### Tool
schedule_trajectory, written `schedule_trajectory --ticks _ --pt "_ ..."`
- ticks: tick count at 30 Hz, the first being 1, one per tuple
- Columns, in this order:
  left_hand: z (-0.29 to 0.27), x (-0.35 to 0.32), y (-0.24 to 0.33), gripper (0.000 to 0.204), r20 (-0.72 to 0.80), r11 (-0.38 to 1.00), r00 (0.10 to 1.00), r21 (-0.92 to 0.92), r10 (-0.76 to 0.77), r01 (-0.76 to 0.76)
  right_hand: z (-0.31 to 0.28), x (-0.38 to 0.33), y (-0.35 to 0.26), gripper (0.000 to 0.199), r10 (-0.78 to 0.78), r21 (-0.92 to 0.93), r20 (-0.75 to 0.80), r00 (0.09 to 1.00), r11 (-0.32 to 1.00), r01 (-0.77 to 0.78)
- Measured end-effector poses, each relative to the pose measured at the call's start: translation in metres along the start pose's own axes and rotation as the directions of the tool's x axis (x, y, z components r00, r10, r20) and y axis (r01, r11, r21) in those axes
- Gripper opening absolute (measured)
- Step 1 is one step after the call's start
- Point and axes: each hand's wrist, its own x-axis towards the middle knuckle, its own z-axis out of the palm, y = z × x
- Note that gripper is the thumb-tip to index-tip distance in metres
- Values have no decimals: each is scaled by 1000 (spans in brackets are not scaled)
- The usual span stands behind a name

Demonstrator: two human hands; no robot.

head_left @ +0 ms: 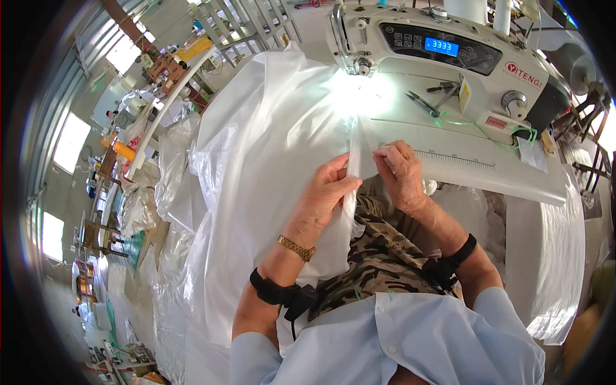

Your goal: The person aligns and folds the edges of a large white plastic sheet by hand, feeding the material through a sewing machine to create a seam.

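Left hand and right hand both pinched shut on folded edge of translucent white plastic sheet, held just before white industrial sewing machine (needle area brightly lit). Step judged: aligning edge; feeding under presser foot calls for even tension.

needle area – washed out by glare, 12 o'clock | left hand fingertips – hidden behind plastic sheet | workshop at 9 o'clock – too small

Head-worn fisheye, looking down, close above hands
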Motion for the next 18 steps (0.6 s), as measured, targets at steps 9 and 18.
schedule_trajectory --ticks 9,18 --pt "1 5 -2 55 -26 975 998 214 57 -51 6 21 -16 18 -36 34 106 994 999 32" --pt "4 1 -6 48 -103 958 990 277 100 -68 7 26 -28 15 20 -21 143 990 1000 -17"
